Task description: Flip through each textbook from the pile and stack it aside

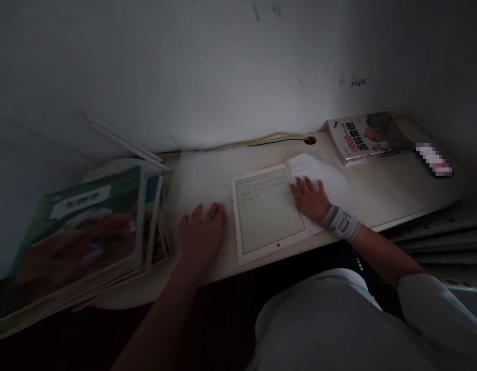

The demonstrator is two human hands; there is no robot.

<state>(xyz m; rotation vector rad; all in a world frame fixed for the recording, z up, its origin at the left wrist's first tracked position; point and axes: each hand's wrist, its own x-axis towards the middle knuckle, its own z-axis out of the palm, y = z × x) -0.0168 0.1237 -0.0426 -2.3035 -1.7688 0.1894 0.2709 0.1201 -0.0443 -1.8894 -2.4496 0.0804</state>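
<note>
White-framed tablet (pixel 272 221) is seen flat on the desk (pixel 401 190), mid-view, slightly turned; clock positions are given from it. Screen pale grey-green, thin dark outline; rows of small dark characters are grouped in the upper part, too small to be read. Red dot (pixel 278 245) is set in the frame at 6 o'clock. White sheets (pixel 319 167) are placed along 1 to 3 o'clock, just beside the frame; overlap cannot be told. Right hand (pixel 311 200), between 2 and 3 o'clock, is laid palm down on the sheets, fingers spread. Left hand (pixel 202 229), at 9 o'clock, is blurred, fingers slightly parted; desk contact cannot be told. A strip of desktop is seen between left hand and tablet. Near desk edge is passed closely by the tablet's 6 o'clock side. Room is bounded at 9 o'clock by a book stack (pixel 87 226), at 12 by cables (pixel 277 136), at 2 by magazines (pixel 368 136). Wider desktop is shown toward 3 o'clock, beyond the sheets.
</note>
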